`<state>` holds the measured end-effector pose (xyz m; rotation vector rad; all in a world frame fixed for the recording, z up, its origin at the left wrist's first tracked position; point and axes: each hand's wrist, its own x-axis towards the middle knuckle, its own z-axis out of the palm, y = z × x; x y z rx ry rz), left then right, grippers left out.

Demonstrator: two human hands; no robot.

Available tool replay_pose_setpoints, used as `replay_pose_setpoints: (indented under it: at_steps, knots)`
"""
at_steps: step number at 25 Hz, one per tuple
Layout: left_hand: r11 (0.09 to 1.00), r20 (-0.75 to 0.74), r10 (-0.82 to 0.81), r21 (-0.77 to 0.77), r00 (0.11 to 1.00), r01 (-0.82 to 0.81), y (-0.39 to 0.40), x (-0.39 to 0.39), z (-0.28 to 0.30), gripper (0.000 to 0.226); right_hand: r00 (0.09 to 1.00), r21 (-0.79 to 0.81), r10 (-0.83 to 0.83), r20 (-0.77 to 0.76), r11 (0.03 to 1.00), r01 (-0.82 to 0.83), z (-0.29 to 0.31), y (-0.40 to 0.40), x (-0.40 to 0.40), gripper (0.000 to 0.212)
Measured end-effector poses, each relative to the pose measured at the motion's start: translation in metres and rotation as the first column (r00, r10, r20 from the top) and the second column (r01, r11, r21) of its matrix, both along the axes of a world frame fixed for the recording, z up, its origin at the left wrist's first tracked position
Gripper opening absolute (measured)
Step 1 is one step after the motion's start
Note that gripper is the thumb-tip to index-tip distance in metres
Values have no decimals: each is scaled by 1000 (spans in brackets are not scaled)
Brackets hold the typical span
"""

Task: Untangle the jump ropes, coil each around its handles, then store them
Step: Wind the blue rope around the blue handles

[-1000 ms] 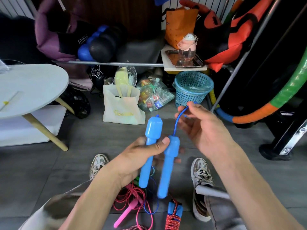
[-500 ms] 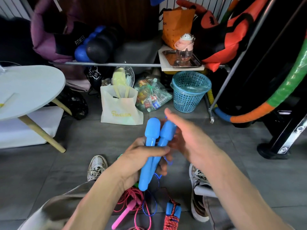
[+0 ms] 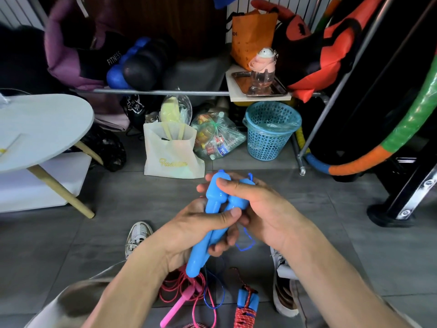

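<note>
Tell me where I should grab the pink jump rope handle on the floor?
Grip the pink plastic jump rope handle around the middle of its straight shaft, coming from above. It lies flat and slanted on the grey tiled floor, its lower end clear of the pink cord loops, so fingers can likely close across it there. The upper end sits among tangled cord.

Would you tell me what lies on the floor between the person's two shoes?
In the head view, the pink jump rope and a red braided rope with blue handles.

Even, fairly bright light; soft shadows on floor (image 3: pixel 354 233) under hands; strong wide-angle bending at edges; slight blur.
</note>
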<state>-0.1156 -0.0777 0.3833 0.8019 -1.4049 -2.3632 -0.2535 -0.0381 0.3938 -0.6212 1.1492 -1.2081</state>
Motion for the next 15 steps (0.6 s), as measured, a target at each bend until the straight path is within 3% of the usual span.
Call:
replay_pose_setpoints:
  at_steps: [3,6,9,12,15]
  knots:
    - [992,85,65,-116,994,-55,-4,-2,-3,19,990,-34,-140,2,990,140,3,-3,-3,33]
    - [976,132,77,-212,988,-48,-5,-1,-5,22,961,-106,-255,105,958,266,10,-7,-19,33]
    - [983,97,-7,-181,995,25,3,-2,-5,28,974,-137,-126,187,979,153,13,-5,-25,33]
    - [990,9,-68,-120,998,69,7,-1,-11,39,991,-130,-21,133,991,38,8,-3,-24,37]
    - [998,-40,2,-64,999,-4,11,-6,-16,29,997,-143,-51,54,988,58,7,-4,-23,39]
